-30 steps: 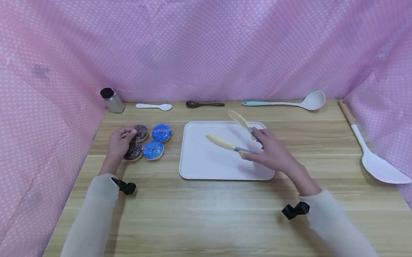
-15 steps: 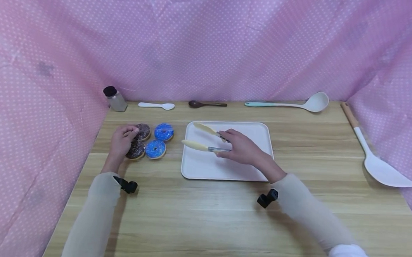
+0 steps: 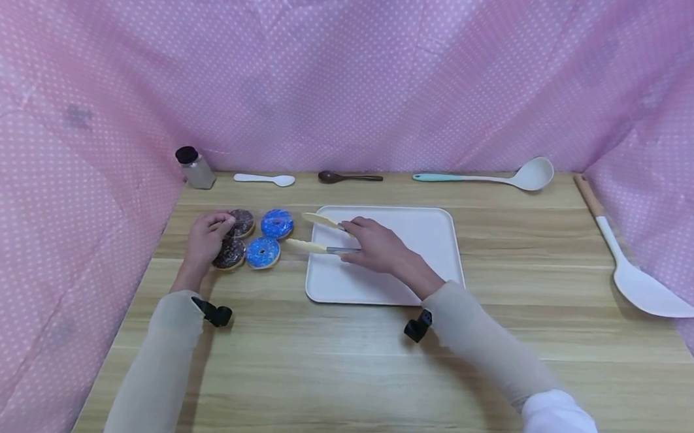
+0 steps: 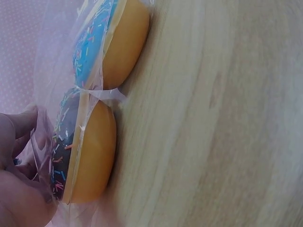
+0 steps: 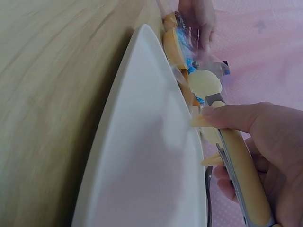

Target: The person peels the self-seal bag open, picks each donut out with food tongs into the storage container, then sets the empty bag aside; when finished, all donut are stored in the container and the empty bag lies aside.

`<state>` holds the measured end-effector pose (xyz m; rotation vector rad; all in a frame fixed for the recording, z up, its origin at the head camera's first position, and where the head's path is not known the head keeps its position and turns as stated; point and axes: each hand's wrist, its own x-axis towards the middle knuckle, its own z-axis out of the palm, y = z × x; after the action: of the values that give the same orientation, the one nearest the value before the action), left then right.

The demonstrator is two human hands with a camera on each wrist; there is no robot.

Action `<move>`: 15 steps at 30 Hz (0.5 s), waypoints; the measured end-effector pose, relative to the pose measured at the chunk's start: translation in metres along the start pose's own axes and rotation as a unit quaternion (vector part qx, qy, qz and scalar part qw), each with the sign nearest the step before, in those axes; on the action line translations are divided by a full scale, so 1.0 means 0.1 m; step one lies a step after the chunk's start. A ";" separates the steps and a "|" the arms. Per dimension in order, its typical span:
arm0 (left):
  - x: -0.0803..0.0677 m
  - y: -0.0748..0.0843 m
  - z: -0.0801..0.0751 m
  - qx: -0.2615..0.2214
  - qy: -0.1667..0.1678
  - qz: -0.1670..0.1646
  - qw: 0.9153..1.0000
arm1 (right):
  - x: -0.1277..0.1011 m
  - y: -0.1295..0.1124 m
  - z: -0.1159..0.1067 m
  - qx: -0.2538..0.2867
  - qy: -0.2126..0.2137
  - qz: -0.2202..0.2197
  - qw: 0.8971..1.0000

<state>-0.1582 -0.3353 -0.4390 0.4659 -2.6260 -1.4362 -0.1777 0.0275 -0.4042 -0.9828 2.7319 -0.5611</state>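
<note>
Moved left off tray (image 3: 422, 246): right hand (image 3: 375, 247) gripping spread tongs (image 3: 316, 234) | blue doughnuts (image 3: 262, 252) left-centre, wrapped | left hand (image 3: 204, 238) pinching wrapper | risk: tips snagging plastic, doughnut slipping.

The head view looks forward and down over the whole counter (image 3: 339, 373). The left wrist view sits very close to the doughnuts (image 4: 94, 142), low at counter level — the right wrist view skims along the tray (image 5: 147, 156), sharing those doughnuts.

Open cream-tipped tongs (image 3: 316, 234) point at wrapped donuts (image 3: 254, 238).
</note>
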 end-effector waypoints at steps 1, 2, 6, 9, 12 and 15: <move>0.00 0.00 0.00 -0.001 0.000 0.000 1.000 | 0.02 -0.01 0.01 -0.002 -0.001 -0.001 1.000; 0.00 0.00 0.00 -0.001 0.000 -0.001 1.000 | 0.05 -0.03 0.02 -0.004 -0.003 -0.001 1.000; 0.00 0.00 0.01 0.003 0.004 0.001 1.000 | 0.13 -0.07 0.05 -0.003 -0.006 0.002 1.000; 0.00 0.01 0.02 0.010 0.007 0.001 1.000 | 0.18 -0.09 0.06 -0.002 -0.011 0.009 1.000; 0.00 0.01 0.03 0.014 0.007 0.000 1.000 | 0.22 -0.10 0.07 -0.002 -0.015 0.014 1.000; 0.00 0.01 0.03 0.014 0.006 -0.005 1.000 | 0.25 -0.12 0.08 0.002 -0.018 0.016 1.000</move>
<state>-0.1595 -0.3326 -0.4397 0.4895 -2.6405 -1.3971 -0.1876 0.0011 -0.4073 -0.9359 2.7092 -0.5379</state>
